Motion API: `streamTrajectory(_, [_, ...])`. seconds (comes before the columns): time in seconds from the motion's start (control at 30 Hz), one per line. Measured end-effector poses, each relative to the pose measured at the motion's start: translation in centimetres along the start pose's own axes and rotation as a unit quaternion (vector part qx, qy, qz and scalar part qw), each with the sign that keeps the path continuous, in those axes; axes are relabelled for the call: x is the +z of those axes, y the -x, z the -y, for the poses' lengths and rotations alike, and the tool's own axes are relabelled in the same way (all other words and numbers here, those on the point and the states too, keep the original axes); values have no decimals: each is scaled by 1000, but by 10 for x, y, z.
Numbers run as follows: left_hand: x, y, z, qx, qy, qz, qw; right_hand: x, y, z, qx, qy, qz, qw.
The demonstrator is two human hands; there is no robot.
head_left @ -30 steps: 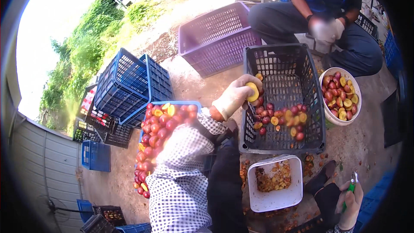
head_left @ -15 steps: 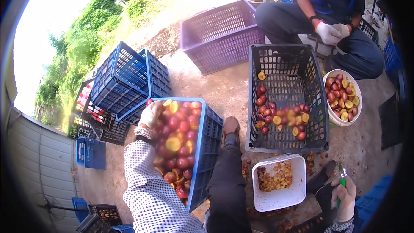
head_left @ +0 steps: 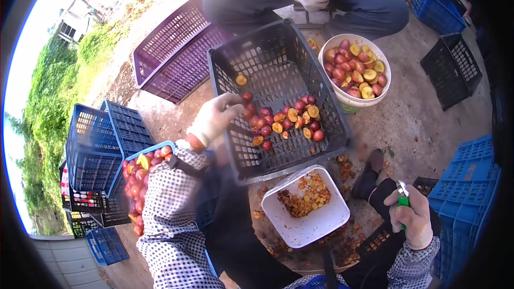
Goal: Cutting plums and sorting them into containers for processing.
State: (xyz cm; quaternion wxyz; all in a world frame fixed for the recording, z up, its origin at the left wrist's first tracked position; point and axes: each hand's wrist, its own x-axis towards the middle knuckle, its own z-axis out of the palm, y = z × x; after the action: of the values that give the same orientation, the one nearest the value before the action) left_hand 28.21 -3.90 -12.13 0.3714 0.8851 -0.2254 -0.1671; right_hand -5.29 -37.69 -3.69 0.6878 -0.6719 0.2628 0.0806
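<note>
Head view: the left hand (head_left: 213, 120), fingers bent, is over the left rim of a black crate (head_left: 273, 166); whether it holds a fruit cannot be told. The right hand (head_left: 415, 219), well apart, is closed around a green-handled tool (head_left: 403, 201), metal end upward. Whole and halved red fruits (head_left: 292, 115) lie inside the black crate; a white tub (head_left: 308, 235) of yellow-brown pieces stands just before it, a full white bucket (head_left: 345, 100) beside it at right

Crates (head_left: 315, 83), fruit scraps (head_left: 347, 169) on ground (head_left: 409, 131)

Black crate (head_left: 276, 80) open above, walls (head_left: 313, 83) around
</note>
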Motion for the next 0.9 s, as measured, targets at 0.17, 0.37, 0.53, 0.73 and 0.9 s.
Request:
streamTrajectory(0.17, [144,-73,71,-6,-231,314,921,-19,5,-5,19,-28,3,999])
streamTrajectory(0.37, [261,-46,127,-116,-548,292,775,-18,0,-18,43,39,-17,998])
streamTrajectory(0.53, [246,-60,119,-102,-411,287,859,-23,-2,-12,75,-4,-35,997])
streamTrajectory(0.73, [195,-64,109,-245,322,238,883,-26,3,-12,31,103,40,993])
streamTrajectory(0.9, [131,-68,-46,-63,516,260,814,-14,7,2,-40,61,44,996])
